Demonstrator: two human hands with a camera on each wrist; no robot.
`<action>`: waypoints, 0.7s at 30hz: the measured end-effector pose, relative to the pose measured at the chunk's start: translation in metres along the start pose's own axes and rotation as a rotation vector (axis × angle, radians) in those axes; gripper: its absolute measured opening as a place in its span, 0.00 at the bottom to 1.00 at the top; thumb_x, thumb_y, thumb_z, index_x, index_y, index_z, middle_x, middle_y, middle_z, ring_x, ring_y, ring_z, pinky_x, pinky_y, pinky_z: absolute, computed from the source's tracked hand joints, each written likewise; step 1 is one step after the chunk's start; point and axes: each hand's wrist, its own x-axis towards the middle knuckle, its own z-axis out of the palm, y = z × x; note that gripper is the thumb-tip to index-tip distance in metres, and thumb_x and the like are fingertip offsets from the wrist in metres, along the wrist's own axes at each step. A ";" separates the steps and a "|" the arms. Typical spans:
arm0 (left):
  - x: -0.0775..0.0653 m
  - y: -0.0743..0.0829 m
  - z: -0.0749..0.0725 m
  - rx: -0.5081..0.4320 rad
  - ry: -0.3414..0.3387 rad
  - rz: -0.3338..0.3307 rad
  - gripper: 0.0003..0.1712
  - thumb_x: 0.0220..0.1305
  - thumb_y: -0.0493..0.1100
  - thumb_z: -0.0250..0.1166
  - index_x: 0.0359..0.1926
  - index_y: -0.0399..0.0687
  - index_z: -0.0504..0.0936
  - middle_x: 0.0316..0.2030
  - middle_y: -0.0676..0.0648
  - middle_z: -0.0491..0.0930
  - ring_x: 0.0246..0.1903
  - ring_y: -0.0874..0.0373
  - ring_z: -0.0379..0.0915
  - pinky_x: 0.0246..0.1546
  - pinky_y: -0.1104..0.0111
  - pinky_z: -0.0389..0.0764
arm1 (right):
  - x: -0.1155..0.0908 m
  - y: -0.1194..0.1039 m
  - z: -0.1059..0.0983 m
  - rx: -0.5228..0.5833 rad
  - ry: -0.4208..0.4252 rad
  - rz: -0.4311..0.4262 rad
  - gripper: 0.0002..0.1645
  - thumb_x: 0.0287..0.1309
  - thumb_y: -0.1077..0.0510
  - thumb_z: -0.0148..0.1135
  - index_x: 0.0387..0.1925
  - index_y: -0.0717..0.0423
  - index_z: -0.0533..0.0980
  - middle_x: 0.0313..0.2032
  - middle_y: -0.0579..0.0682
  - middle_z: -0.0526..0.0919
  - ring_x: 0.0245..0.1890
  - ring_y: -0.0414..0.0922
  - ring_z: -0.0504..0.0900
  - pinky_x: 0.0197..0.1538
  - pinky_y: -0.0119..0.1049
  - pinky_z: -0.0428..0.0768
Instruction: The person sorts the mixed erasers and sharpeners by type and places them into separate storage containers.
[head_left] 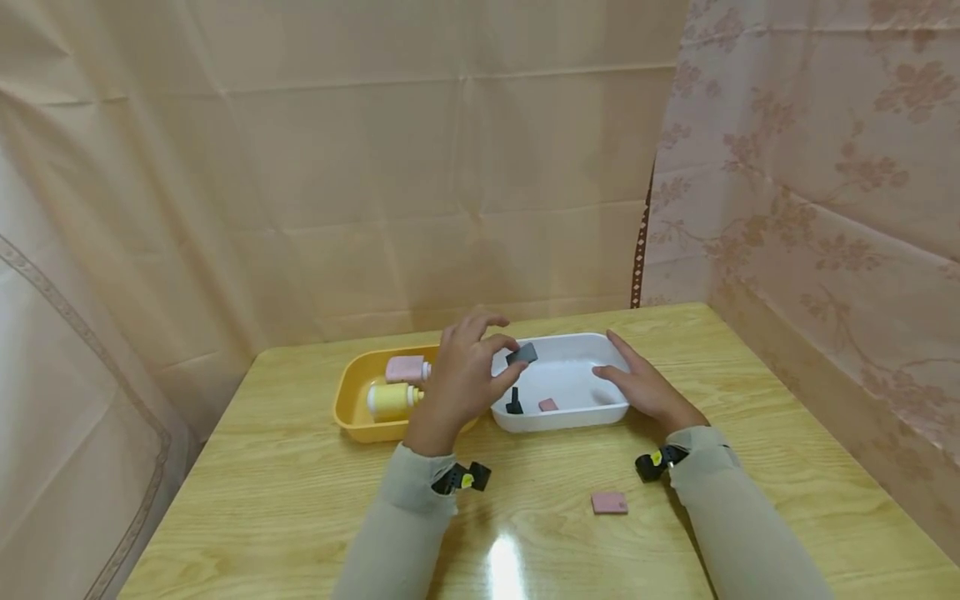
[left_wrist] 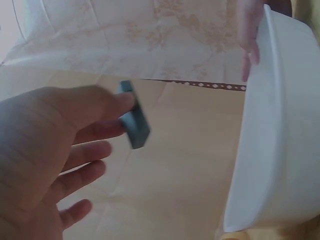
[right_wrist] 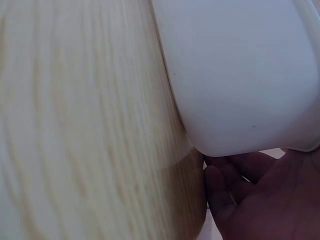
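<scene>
Between thumb and index finger, my left hand (head_left: pixel 467 375) pinches a small dark grey rectangular block (head_left: pixel 522 354) above the left end of a white tray (head_left: pixel 570 421). In the left wrist view the grey block (left_wrist: pixel 134 117) is held at the fingertips, its other fingers spread. My right hand (head_left: pixel 648 387) grips the tray's right end, thumb over the rim and fingers along the outside wall. Inside the tray lie a black piece with an upright stem (head_left: pixel 514 403) and a small pink piece (head_left: pixel 548 405). The right wrist view shows fingers beneath the white tray wall (right_wrist: pixel 240 75).
Left of the white tray stands a yellow tray (head_left: pixel 348 400), partly behind my left hand. It holds a yellow bottle with a white end (head_left: pixel 393 401) and a pink bottle (head_left: pixel 405 368). A pink rectangular block (head_left: pixel 609 502) lies on the wooden table (head_left: pixel 300 500) near my right wrist.
</scene>
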 end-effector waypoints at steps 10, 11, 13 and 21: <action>0.001 -0.004 0.016 0.022 0.040 -0.057 0.13 0.65 0.55 0.73 0.45 0.57 0.91 0.62 0.51 0.78 0.66 0.53 0.69 0.64 0.53 0.70 | 0.002 0.002 0.000 0.006 0.001 -0.001 0.51 0.74 0.39 0.54 0.84 0.38 0.36 0.84 0.52 0.38 0.83 0.62 0.39 0.76 0.72 0.42; 0.001 -0.005 0.017 0.028 0.034 -0.063 0.13 0.65 0.56 0.73 0.46 0.57 0.90 0.62 0.51 0.78 0.66 0.53 0.69 0.64 0.53 0.71 | 0.002 0.002 0.000 0.005 -0.001 -0.001 0.52 0.74 0.39 0.54 0.84 0.39 0.35 0.84 0.52 0.38 0.82 0.63 0.39 0.76 0.73 0.42; 0.001 -0.004 0.019 0.040 0.019 -0.078 0.13 0.66 0.56 0.72 0.46 0.58 0.90 0.62 0.52 0.78 0.66 0.53 0.69 0.64 0.53 0.71 | 0.002 0.003 0.000 0.007 -0.003 0.001 0.52 0.74 0.39 0.54 0.84 0.39 0.35 0.84 0.52 0.37 0.82 0.63 0.39 0.76 0.73 0.42; 0.000 -0.001 0.024 0.058 -0.058 -0.144 0.14 0.67 0.56 0.71 0.48 0.58 0.89 0.63 0.52 0.76 0.66 0.53 0.68 0.66 0.53 0.69 | 0.001 0.002 0.001 -0.014 0.006 -0.004 0.52 0.74 0.38 0.53 0.84 0.39 0.36 0.84 0.54 0.39 0.82 0.64 0.40 0.75 0.73 0.43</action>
